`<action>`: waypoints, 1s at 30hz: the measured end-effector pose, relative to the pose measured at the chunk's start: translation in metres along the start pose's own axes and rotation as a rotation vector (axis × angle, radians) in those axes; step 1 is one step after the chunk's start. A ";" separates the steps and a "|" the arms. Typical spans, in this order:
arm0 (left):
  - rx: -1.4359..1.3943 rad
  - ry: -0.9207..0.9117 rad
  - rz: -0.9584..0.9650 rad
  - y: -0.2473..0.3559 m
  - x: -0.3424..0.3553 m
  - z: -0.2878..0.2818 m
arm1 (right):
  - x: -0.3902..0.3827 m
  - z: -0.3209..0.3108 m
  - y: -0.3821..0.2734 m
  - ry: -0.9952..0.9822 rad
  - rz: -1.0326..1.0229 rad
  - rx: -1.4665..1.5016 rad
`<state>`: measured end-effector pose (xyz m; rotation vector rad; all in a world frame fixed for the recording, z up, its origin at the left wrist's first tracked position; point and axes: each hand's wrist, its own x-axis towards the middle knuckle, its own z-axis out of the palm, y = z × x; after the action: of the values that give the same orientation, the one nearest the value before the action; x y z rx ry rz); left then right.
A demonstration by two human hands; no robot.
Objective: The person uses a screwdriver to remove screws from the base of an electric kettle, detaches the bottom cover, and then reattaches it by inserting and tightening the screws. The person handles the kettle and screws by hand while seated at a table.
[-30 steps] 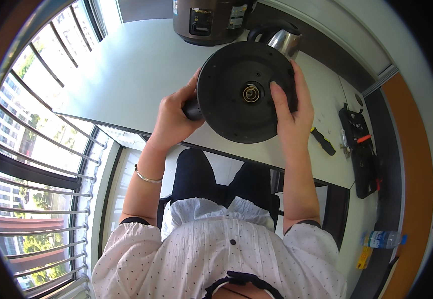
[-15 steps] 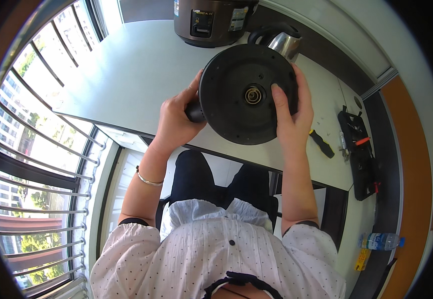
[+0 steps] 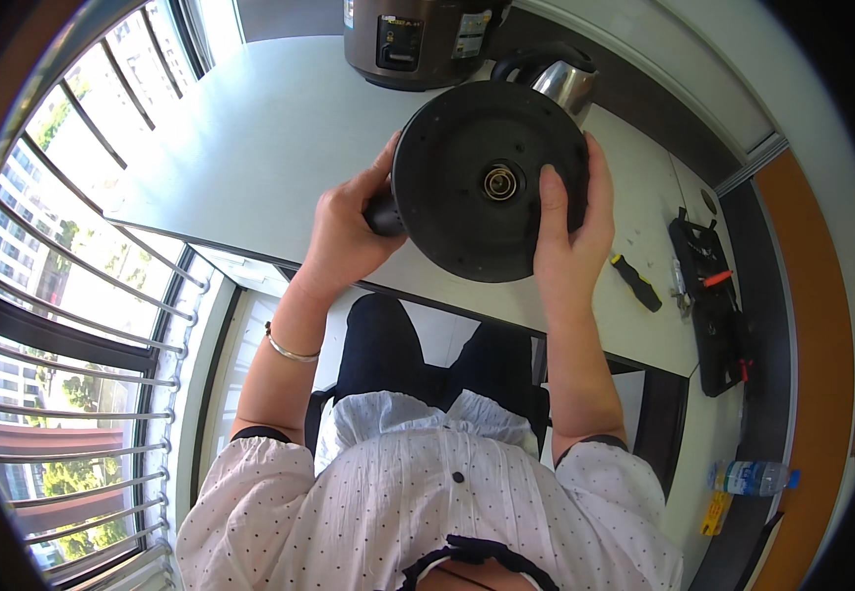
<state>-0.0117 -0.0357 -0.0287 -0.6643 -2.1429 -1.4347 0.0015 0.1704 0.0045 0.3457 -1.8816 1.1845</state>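
Over the table's front edge I hold a black electric kettle (image 3: pixel 457 231), its round underside turned toward me. Brass-coloured rings sit in the socket at its centre, and small holes dot the black plastic. My left hand (image 3: pixel 354 217) is wrapped round the dark handle at the left side; part of that handle is hidden by the fingers. At the right rim, my right hand (image 3: pixel 575 217) grips the kettle, thumb lying on the underside and fingers behind the edge. The kettle's upper body is hidden behind its base.
On the white table (image 3: pixel 260 128) stand a brown cooker (image 3: pixel 423 44) and a silver kettle (image 3: pixel 567 84) at the back. A yellow-black screwdriver (image 3: pixel 636 283) lies right, beside a black tool case (image 3: pixel 713 305). Farther right is a water bottle (image 3: pixel 755 478). A barred window (image 3: pixel 73 295) lines the left.
The kettle has risen very slightly in my hands. My right thumb has shifted a little on the underside; both grips otherwise stay the same.
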 end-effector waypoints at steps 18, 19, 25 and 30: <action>-0.031 -0.014 0.010 -0.003 0.000 -0.001 | -0.010 0.006 -0.005 0.072 -0.024 -0.022; -0.026 -0.010 0.008 -0.002 0.000 -0.002 | -0.010 0.007 -0.006 0.074 -0.017 -0.014; -0.014 0.016 0.009 -0.001 0.000 -0.001 | -0.008 0.009 -0.008 0.088 0.017 0.026; 0.000 -0.005 -0.004 -0.004 0.000 -0.002 | -0.006 0.009 -0.007 0.088 0.013 0.011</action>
<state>-0.0145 -0.0387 -0.0310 -0.6643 -2.1491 -1.4370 0.0043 0.1581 0.0025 0.2830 -1.8045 1.2005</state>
